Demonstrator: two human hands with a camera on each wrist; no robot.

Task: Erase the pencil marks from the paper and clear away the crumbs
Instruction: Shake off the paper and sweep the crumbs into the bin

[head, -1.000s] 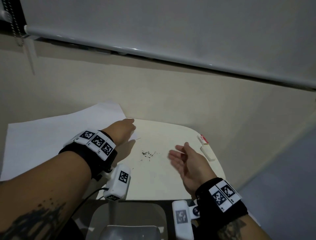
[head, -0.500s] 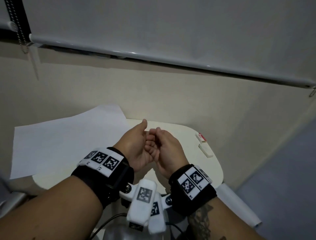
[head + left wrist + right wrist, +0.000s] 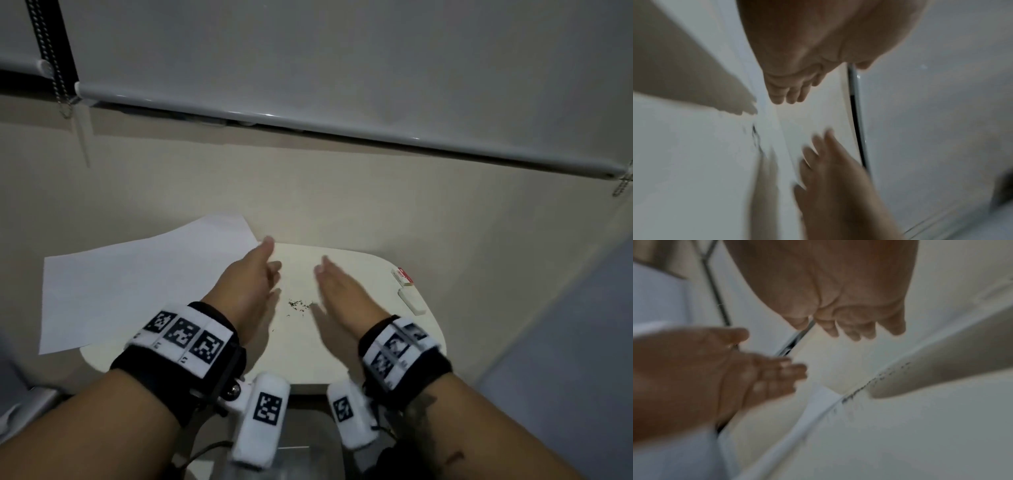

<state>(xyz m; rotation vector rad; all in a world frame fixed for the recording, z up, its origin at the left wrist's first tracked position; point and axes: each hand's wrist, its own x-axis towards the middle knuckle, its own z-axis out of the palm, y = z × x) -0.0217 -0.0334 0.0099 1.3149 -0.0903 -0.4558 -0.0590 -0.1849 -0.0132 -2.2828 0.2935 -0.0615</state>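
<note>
A small heap of dark eraser crumbs lies on the cream table, between my two hands. My left hand hovers just left of the heap, fingers straight, holding nothing. My right hand hovers just right of it, palm turned inward, fingers straight and empty. The white paper lies at the left, overhanging the table's edge. In the right wrist view the crumbs show as a blurred dark streak under my right hand. In the left wrist view my left hand is blurred above the table.
A white eraser and its red-and-white sleeve lie near the table's right edge. A beige wall rises close behind the table, with a roller blind above. The table's front edge is just ahead of my wrists.
My hands were pressed together over the table half a second ago; they have now parted and opened, uncovering the crumb heap between them. The paper has stayed at the left.
</note>
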